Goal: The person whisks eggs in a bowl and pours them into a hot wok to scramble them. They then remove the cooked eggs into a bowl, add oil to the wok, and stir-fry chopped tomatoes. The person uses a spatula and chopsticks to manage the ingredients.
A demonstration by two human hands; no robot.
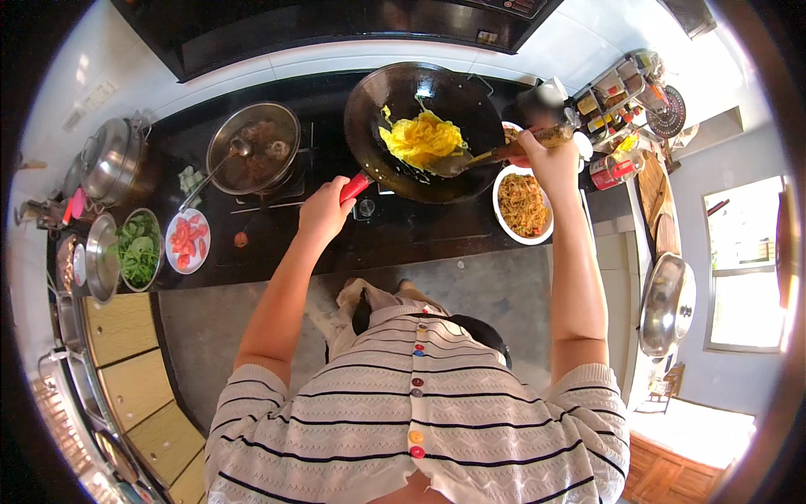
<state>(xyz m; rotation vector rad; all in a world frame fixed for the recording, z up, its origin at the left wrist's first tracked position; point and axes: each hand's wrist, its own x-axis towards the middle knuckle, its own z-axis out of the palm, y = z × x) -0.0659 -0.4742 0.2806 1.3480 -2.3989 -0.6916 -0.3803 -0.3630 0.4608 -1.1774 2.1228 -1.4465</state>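
Note:
My left hand (325, 211) grips the red handle (356, 186) of a dark wok (371, 94), which sits tilted at the middle of the cooktop. Yellow cooked egg (423, 137) lies in the wok. In my right hand (546, 157) is the wooden handle of a metal spatula (449, 165); its blade touches the right lower edge of the egg. Just below the wok's right side and beside my right wrist stands a white bowl (497, 217) of cooked noodles (522, 203) with bits of vegetable.
Left of the wok, a steel pan (215, 135) holds dark liquid and a ladle (239, 147). Further left are a plate of cut tomatoes (187, 242), a bowl of leafy greens (138, 252), a steel bowl (101, 258) and a lidded pot (107, 164). A spice rack (607, 101) stands right.

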